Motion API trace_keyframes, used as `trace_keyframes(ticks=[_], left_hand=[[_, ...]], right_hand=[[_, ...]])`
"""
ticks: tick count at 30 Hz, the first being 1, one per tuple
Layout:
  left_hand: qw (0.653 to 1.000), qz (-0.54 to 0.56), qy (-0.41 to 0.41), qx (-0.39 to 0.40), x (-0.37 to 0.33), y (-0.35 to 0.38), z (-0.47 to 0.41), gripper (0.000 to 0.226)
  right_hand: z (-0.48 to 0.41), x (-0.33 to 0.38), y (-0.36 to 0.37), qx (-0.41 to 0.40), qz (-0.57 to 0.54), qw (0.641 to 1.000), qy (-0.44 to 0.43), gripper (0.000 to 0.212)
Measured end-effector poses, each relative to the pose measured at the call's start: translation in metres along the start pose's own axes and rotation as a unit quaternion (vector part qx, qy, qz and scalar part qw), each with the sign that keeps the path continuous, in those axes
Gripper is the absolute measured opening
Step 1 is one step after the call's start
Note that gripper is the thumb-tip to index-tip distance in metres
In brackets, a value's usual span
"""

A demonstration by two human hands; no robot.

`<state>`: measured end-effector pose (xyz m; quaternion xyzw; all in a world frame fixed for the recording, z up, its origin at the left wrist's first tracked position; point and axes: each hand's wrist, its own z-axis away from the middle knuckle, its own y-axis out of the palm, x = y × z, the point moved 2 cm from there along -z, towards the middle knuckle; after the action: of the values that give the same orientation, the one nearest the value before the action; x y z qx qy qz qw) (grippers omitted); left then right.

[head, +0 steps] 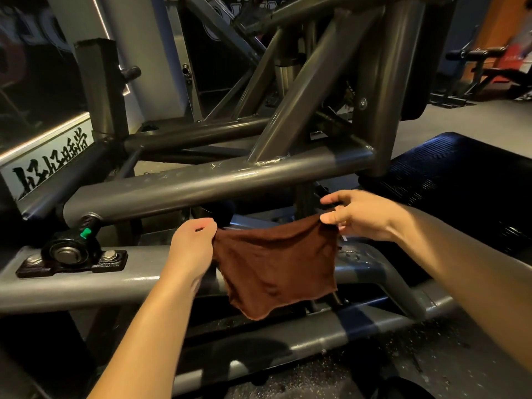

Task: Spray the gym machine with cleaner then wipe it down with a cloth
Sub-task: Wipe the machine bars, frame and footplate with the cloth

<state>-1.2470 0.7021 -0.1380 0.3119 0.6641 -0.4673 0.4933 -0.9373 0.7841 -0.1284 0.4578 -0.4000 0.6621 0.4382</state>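
Note:
A brown cloth hangs spread out in the air in front of the grey gym machine frame. My left hand pinches its top left corner. My right hand pinches its top right corner between thumb and fingers. The cloth hangs just below the thick horizontal tube of the frame and does not touch it. Wet streaks and droplets show on that tube and on the lower bars. No spray bottle is in view.
A black bearing block with a green-tipped bolt sits on the lower left bar. A dark blue ribbed footplate lies to the right. A bench stands at the far right. The speckled floor is wet below.

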Motion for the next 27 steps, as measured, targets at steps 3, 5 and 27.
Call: trace_keyframes(ticks=[3, 5, 27], left_hand=[[0.989, 0.129, -0.065, 0.018, 0.002, -0.003, -0.002, 0.020], [0.990, 0.125, -0.040, 0.054, 0.001, -0.002, 0.000, 0.042], [0.984, -0.152, 0.086, 0.023, -0.010, -0.009, -0.001, 0.023]], right_hand=[[0.004, -0.001, -0.002, 0.004, 0.087, 0.995, -0.045, 0.057], [0.004, -0.003, 0.001, -0.011, 0.114, 0.991, -0.064, 0.053], [0.025, 0.014, 0.006, -0.025, 0.391, 0.892, -0.227, 0.022]])
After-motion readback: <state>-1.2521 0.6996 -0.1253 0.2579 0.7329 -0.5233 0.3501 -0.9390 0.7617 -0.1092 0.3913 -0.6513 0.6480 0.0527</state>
